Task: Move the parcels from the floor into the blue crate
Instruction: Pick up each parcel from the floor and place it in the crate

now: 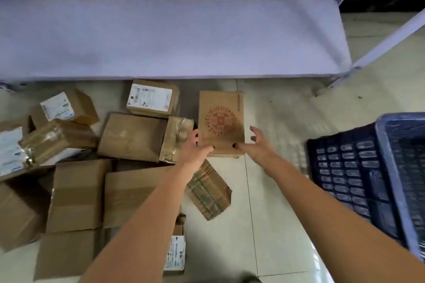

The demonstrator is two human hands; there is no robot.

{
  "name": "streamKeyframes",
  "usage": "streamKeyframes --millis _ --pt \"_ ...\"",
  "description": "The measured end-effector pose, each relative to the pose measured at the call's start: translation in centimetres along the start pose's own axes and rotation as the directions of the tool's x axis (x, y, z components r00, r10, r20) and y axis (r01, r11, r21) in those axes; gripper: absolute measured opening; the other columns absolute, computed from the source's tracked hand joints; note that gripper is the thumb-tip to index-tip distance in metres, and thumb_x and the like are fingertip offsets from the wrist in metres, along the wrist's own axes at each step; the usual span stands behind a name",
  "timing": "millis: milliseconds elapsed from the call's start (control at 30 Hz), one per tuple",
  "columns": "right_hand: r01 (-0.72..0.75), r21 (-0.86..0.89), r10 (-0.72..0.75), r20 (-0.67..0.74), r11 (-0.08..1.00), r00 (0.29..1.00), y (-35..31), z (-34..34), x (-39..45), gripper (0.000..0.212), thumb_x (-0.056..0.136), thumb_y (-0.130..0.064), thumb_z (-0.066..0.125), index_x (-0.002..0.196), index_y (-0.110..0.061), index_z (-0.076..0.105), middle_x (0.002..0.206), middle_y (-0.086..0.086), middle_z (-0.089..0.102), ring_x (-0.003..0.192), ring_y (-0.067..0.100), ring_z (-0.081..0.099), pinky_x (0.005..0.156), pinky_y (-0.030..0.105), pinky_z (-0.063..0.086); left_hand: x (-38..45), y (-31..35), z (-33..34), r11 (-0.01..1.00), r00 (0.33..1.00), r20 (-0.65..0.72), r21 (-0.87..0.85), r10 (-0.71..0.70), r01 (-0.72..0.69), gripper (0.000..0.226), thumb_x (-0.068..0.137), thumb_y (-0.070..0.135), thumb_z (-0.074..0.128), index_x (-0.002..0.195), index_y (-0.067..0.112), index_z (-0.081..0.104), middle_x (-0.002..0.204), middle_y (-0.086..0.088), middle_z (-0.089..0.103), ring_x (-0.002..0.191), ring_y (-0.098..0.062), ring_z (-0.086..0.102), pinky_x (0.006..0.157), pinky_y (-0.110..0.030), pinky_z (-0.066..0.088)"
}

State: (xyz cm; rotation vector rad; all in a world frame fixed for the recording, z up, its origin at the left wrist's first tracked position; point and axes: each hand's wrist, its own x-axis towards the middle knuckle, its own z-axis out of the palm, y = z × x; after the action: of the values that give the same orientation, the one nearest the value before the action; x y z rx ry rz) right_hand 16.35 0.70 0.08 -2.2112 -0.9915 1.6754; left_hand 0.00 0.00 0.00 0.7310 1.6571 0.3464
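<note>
Here, the printed parcel (220,122), a brown carton bearing a round red emblem, lies flat on the floor (276,190) and serves as the landmark. The left hand (195,147) rests at its near left corner, thumb on the near edge; its other fingers lie along the parcel's left side and are partly hidden. The right hand (257,145) meets the near right corner with its thumb, while its fingers (254,130) are spread and raised just off the right edge. Neither hand plainly encloses the parcel. Left of the landmark lies a heap of brown parcels (131,136), several cut off by the frame edge; the labels' print is too blurred to read. A taped parcel (208,190) near the landmark is partly covered by the left forearm. Right of the landmark, well apart, stands the blue crate (388,167), cropped at the frame edge and blurred. Beyond the landmark runs a pale metal shelf (172,37).
</note>
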Motion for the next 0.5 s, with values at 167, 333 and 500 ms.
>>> streamKeyframes --millis 167,333,500 --pt "0.004 0.049 -0.004 -0.004 0.999 1.0 1.3 2.3 4.5 0.08 0.083 -0.022 0.066 0.148 -0.024 0.019 0.136 0.007 0.046 0.111 0.023 0.05 0.079 0.028 0.041 4.0 -1.3 1.0 1.0 0.998 -0.048 -0.001 0.027 -0.027 0.078 0.085 0.014 0.061 0.149 0.02 0.018 0.149 -0.005 0.038 0.136 -0.024 0.037 0.114 -0.041 0.03" --pt "0.008 0.052 -0.007 -0.012 0.999 1.0 1.3 2.9 5.1 0.071 0.081 -0.023 0.067 0.141 -0.02 0.029 0.133 0.006 0.05 0.118 0.026 0.05 0.082 0.032 0.046 4.5 -1.2 1.3 0.998 0.999 -0.045 -0.064 0.003 -0.006 0.078 0.084 0.013 0.061 0.149 0.022 0.019 0.148 -0.003 0.04 0.135 -0.023 0.038 0.113 -0.039 0.032" --pt "0.045 0.056 -0.045 -0.014 0.997 0.999 -1.0 0.2 1.5 0.077 0.081 -0.023 0.067 0.145 -0.022 0.024 0.13 0.004 0.051 0.116 0.025 0.052 0.088 0.032 0.047 1.3 1.4 0.7 0.989 0.999 -0.033 -0.149 0.018 -0.023 0.073 0.084 0.006 0.059 0.147 0.022 0.024 0.145 -0.004 0.043 0.13 -0.024 0.043 0.108 -0.046 0.038"
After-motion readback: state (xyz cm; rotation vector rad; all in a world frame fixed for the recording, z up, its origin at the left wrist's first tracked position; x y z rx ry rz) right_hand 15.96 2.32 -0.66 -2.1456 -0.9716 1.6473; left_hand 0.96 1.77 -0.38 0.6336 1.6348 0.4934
